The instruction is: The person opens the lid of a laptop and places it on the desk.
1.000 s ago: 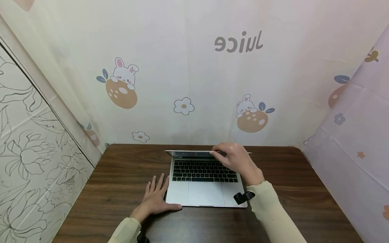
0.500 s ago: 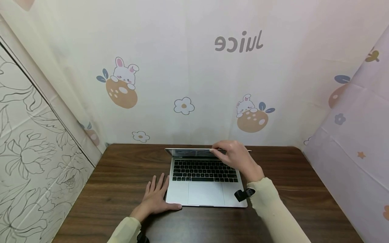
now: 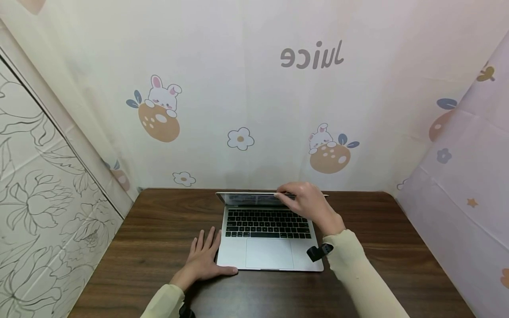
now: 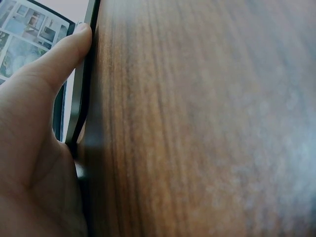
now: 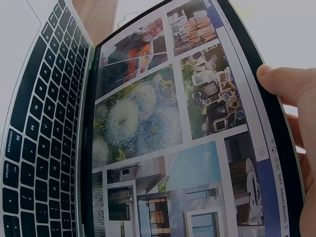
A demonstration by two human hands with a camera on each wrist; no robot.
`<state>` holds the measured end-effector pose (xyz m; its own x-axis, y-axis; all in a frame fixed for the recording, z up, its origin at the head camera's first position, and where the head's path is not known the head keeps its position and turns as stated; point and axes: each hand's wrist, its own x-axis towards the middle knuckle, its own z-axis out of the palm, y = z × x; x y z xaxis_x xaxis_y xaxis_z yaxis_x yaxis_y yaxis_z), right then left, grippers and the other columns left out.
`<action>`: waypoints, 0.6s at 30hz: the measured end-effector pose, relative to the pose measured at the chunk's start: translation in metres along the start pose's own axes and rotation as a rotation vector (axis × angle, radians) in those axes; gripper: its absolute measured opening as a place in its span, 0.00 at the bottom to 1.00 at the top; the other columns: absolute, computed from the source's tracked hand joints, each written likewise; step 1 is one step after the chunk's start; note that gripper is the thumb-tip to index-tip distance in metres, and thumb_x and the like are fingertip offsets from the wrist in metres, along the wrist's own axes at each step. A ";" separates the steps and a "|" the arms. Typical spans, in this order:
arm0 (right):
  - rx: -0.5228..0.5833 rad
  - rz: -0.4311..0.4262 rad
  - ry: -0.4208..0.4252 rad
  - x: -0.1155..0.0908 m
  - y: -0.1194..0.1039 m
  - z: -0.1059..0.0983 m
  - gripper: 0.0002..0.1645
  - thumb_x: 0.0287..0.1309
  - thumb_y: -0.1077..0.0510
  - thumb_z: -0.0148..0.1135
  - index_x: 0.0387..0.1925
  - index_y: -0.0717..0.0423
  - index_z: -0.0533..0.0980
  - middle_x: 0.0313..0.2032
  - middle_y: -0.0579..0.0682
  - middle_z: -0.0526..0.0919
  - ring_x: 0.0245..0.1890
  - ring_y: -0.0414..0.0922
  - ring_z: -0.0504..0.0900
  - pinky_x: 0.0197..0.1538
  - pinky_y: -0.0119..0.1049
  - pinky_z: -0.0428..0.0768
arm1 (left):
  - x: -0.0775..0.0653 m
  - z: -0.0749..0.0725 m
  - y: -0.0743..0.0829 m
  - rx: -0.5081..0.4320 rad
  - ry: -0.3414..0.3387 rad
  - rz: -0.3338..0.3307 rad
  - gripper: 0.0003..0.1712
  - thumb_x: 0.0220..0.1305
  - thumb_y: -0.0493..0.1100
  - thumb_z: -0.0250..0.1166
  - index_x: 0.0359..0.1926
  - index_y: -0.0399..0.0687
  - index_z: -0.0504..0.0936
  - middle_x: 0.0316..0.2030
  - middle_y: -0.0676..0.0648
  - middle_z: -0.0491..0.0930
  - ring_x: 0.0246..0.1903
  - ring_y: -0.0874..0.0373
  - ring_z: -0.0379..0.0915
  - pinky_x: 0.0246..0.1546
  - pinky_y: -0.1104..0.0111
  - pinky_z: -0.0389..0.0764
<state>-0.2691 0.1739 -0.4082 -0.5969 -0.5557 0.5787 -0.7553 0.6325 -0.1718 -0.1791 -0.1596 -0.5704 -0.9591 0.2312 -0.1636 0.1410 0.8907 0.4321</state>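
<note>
Right hand (image 3: 309, 204) pinches the screen's (image 3: 251, 199) edge; left hand (image 3: 203, 260) (spread) touches the laptop's (image 3: 269, 253) corner, table (image 3: 377, 221) either side.

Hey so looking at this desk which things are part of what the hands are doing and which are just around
Part of the job:
laptop, open
right hand, pinching the lid by its top edge
left hand, touching the laptop's near left corner

Just around:
wooden table, under the laptop
printed cloth, behind the table
black device, at the right wrist
</note>
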 end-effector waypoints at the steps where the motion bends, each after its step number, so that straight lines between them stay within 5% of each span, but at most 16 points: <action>1: -0.001 0.002 0.000 0.000 0.000 0.000 0.08 0.65 0.53 0.71 0.40 0.53 0.88 0.36 0.49 0.92 0.31 0.43 0.90 0.35 0.40 0.87 | -0.001 -0.002 0.001 -0.002 -0.004 0.002 0.80 0.38 0.90 0.64 0.84 0.54 0.46 0.83 0.43 0.36 0.81 0.35 0.24 0.77 0.39 0.32; 18: 0.002 0.030 -0.028 0.005 0.002 -0.003 0.10 0.67 0.52 0.69 0.41 0.53 0.88 0.38 0.49 0.92 0.33 0.44 0.90 0.38 0.42 0.88 | -0.006 -0.011 0.010 0.020 -0.016 -0.001 0.77 0.41 0.87 0.65 0.83 0.51 0.48 0.83 0.41 0.39 0.81 0.33 0.29 0.77 0.37 0.37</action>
<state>-0.2729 0.1735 -0.4031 -0.6268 -0.5510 0.5510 -0.7373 0.6481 -0.1907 -0.1743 -0.1567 -0.5557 -0.9551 0.2364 -0.1786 0.1449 0.8985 0.4143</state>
